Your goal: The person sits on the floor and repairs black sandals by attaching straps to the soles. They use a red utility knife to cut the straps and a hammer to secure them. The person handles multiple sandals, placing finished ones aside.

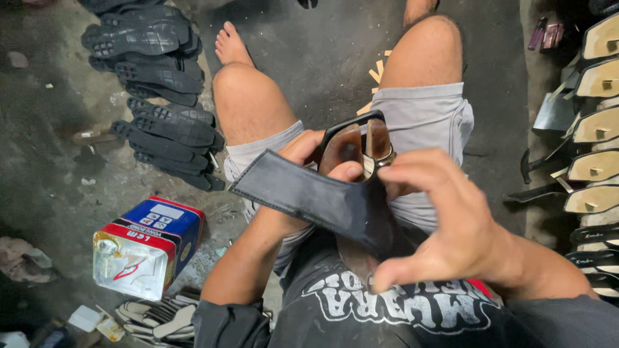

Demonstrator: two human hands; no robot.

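I sit with my knees apart, and both hands meet over my lap. My left hand (316,158) holds a sandal (354,145) with a glossy brown footbed, a black rim and a metal buckle. A wide black strap (303,193) sticks out from it toward the left. My right hand (438,219) comes from the right, fingers curled over the strap where it meets the sandal, the thumb pressing below.
Black rubber soles (161,122) lie stacked on the floor at left. A red, white and blue rectangular glue tin (145,248) stands at lower left, with pale insoles (167,319) below it. Sandals with cream footbeds (596,122) line the right edge, beside a hammer (532,164).
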